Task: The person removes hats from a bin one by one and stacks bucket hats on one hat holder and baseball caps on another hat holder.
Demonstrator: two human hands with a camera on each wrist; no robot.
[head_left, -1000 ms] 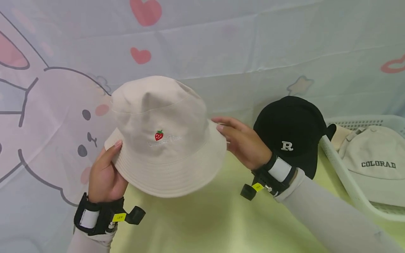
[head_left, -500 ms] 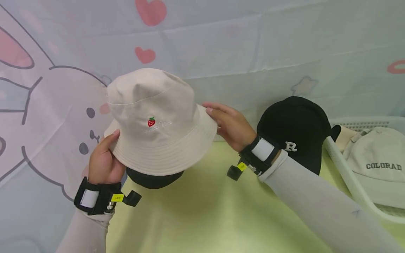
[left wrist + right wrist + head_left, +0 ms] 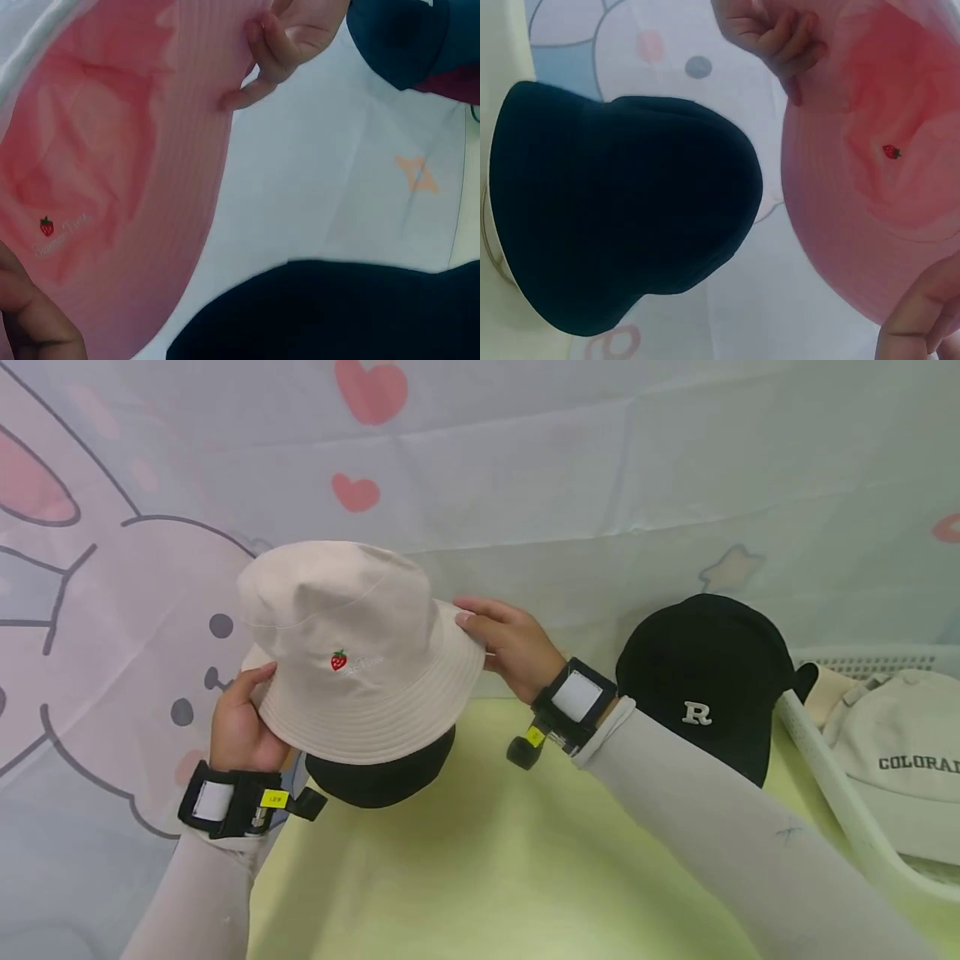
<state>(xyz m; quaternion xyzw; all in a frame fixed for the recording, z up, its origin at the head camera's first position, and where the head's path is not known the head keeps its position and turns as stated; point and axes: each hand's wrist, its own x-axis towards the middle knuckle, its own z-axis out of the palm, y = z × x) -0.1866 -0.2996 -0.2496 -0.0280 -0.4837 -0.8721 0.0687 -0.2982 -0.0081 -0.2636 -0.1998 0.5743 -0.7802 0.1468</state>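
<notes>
Bunny-print backdrop, yellow-green surface (image 3: 480,877). Cream bucket hat (image 3: 360,652) held level, directly above dark hat (image 3: 378,777); left hand (image 3: 240,727) and right hand (image 3: 506,639) pinch opposite brim edges.

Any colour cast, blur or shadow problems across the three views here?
Head view: sharp, even light, with a soft shadow on the table under the bucket hat. Left wrist view: the hat's underside glows pink, edges slightly soft. Right wrist view: same pink cast, and the black cap shows no detail.
</notes>
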